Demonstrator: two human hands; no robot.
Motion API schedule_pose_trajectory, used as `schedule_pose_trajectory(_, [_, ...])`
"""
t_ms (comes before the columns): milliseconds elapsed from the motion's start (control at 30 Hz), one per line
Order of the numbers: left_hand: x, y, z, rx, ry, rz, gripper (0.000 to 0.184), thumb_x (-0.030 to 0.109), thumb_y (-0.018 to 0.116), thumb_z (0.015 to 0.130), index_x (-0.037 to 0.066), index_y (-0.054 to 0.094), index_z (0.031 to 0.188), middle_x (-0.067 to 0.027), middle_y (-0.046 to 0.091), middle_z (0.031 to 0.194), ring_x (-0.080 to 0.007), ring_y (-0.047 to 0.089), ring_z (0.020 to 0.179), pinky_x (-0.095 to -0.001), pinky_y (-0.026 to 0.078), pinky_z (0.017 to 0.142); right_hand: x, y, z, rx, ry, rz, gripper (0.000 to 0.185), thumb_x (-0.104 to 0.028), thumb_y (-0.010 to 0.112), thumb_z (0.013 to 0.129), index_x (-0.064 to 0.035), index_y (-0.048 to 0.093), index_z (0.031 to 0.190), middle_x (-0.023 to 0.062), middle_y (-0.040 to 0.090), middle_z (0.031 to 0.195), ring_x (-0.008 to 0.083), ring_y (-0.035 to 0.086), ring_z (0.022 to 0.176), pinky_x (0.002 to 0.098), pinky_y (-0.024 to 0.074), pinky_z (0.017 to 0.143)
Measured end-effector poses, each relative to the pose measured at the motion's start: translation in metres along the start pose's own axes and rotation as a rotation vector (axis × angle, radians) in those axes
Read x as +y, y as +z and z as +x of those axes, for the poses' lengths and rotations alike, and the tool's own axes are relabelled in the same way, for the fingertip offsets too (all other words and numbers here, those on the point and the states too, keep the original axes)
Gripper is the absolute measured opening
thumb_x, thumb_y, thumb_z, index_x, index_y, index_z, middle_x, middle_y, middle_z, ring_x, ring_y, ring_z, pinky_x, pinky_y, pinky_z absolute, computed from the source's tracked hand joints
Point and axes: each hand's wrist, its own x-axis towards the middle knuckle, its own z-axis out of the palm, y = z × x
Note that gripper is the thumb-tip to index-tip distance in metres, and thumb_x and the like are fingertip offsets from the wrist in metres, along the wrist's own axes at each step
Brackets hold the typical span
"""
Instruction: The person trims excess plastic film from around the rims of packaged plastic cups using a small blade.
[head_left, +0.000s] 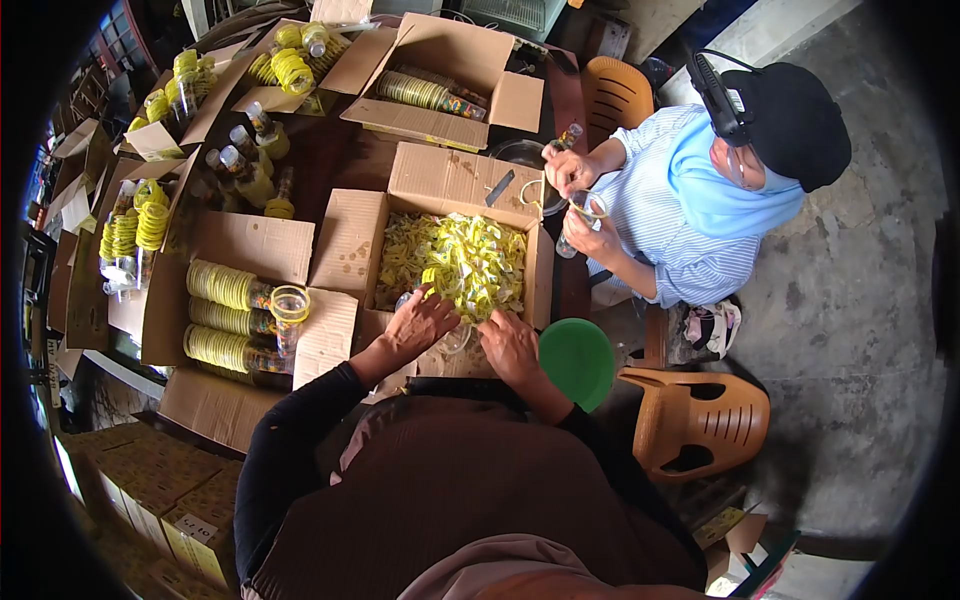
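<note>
A clear plastic cup (pixel 455 340) is seen between the two hands, at the near edge of an open cardboard box (pixel 440 178); it is see-through and glossy, with a rounded rim, and its far part is partly hidden by the fingers. The box is filled with a loose heap of small yellow pieces (pixel 460 255), crumpled and strip-like, marked with paler, whitish patches. The left hand (pixel 420 322) is held over the near left corner of the heap with its fingers bent, and a yellow piece is seen at its fingertips; whether it is gripped cannot be told. The right hand (pixel 510 347) is placed just beside the cup, its fingers curled toward the rim, but whether the cup is grasped by it cannot be told. To the left, long stacks of yellow-rimmed cups (pixel 225 287) are laid on their sides in another carton (pixel 220 410). A green basin (pixel 577 365) is set near the right hand. Across the surface (pixel 335 160), a clear container (pixel 584 212) is held by a co-worker (pixel 670 225) in a striped sleeve.
</note>
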Motion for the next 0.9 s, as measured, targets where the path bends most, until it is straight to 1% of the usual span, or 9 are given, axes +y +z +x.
schedule_pose_trajectory(367, [-0.003, 0.015, -0.002, 0.090, -0.032, -0.011, 0.024, 0.022, 0.055, 0.087, 0.023, 0.061, 0.110, -0.0008, 0.058, 0.099, -0.0179, 0.060, 0.097, -0.0456, 0.035, 0.104, 0.006, 0.013, 0.019, -0.098, 0.124, 0.058, 0.010, -0.009, 0.065, 0.077, -0.0055, 0.068, 0.086, 0.0107, 0.058, 0.087, 0.0307, 0.063, 0.087, 0.0448, 0.0512, 0.072])
schedule_pose_trajectory(467, [-0.003, 0.016, -0.003, 0.094, -0.042, -0.009, 0.024, 0.022, 0.055, 0.088, 0.023, 0.061, 0.111, -0.0009, 0.059, 0.100, -0.0180, 0.060, 0.098, -0.0458, 0.035, 0.104, 0.011, 0.018, 0.019, -0.044, 0.066, 0.073, 0.005, -0.010, 0.064, 0.078, -0.0065, 0.063, 0.081, 0.0116, 0.060, 0.095, 0.0313, 0.062, 0.091, 0.0440, 0.0517, 0.075])
schedule_pose_trajectory(567, [-0.002, 0.014, -0.004, 0.059, -0.047, 0.001, 0.026, 0.023, 0.054, 0.088, 0.023, 0.060, 0.114, -0.0011, 0.059, 0.102, -0.0182, 0.060, 0.098, -0.0460, 0.035, 0.103, 0.016, 0.020, 0.024, -0.077, 0.091, 0.074, 0.007, -0.011, 0.067, 0.076, -0.0051, 0.065, 0.079, 0.0133, 0.065, 0.087, 0.0335, 0.065, 0.087, 0.0427, 0.0527, 0.073])
schedule_pose_trajectory(667, [-0.003, 0.015, -0.008, 0.069, -0.060, 0.005, 0.030, 0.022, 0.054, 0.088, 0.022, 0.059, 0.117, -0.0014, 0.059, 0.102, -0.0189, 0.060, 0.098, -0.0461, 0.035, 0.103, 0.027, 0.032, 0.022, 0.034, 0.062, 0.263, 0.011, -0.012, 0.070, 0.073, -0.0039, 0.068, 0.079, 0.0142, 0.069, 0.079, 0.0331, 0.069, 0.081, 0.0401, 0.0543, 0.072])
schedule_pose_trajectory(733, [-0.004, 0.019, -0.013, 0.126, -0.089, 0.016, 0.032, 0.020, 0.053, 0.088, 0.021, 0.058, 0.120, -0.0018, 0.059, 0.102, -0.0195, 0.059, 0.099, -0.0463, 0.035, 0.102, 0.025, 0.032, 0.024, -0.145, 0.403, 0.479, 0.018, -0.010, 0.075, 0.071, -0.0024, 0.071, 0.087, 0.0122, 0.069, 0.072, 0.0254, 0.068, 0.067, 0.0333, 0.0538, 0.071])
schedule_pose_trajectory(767, [-0.005, 0.021, -0.016, 0.127, -0.092, 0.018, 0.032, 0.020, 0.053, 0.088, 0.021, 0.058, 0.120, -0.0018, 0.059, 0.102, -0.0195, 0.059, 0.099, -0.0463, 0.035, 0.102, 0.027, 0.032, 0.025, -0.145, 0.399, 0.479, 0.018, -0.010, 0.075, 0.071, -0.0024, 0.071, 0.087, 0.0122, 0.069, 0.072, 0.0254, 0.068, 0.067, 0.0333, 0.0538, 0.071])
schedule_pose_trajectory(833, [-0.005, 0.021, -0.021, 0.150, -0.108, -0.035, 0.035, 0.017, 0.053, 0.087, 0.019, 0.058, 0.121, -0.0028, 0.059, 0.102, -0.0201, 0.058, 0.099, -0.0464, 0.035, 0.102, 0.034, 0.035, 0.022, -0.239, 0.506, 0.723, 0.025, -0.009, 0.078, 0.071, 0.0009, 0.072, 0.092, 0.0104, 0.072, 0.080, 0.0133, 0.066, 0.070, 0.0282, 0.0514, 0.066])
schedule_pose_trajectory(867, [-0.005, 0.020, -0.022, 0.147, -0.109, -0.036, 0.035, 0.017, 0.053, 0.087, 0.019, 0.058, 0.121, -0.0028, 0.059, 0.102, -0.0201, 0.058, 0.099, -0.0464, 0.035, 0.102, 0.036, 0.037, 0.021, -0.266, 0.554, 0.834, 0.026, -0.010, 0.079, 0.072, 0.0016, 0.073, 0.094, 0.0059, 0.071, 0.079, 0.0081, 0.062, 0.070, 0.0247, 0.0487, 0.064])
schedule_pose_trajectory(900, [-0.005, 0.015, -0.022, 0.156, -0.141, -0.062, 0.035, 0.015, 0.055, 0.086, 0.017, 0.058, 0.120, -0.0034, 0.059, 0.102, -0.0208, 0.058, 0.099, -0.0468, 0.035, 0.101, 0.039, 0.038, 0.021, -0.268, 0.554, 0.836, 0.026, -0.010, 0.079, 0.072, 0.0016, 0.073, 0.094, 0.0059, 0.071, 0.079, 0.0081, 0.062, 0.070, 0.0247, 0.0487, 0.064])
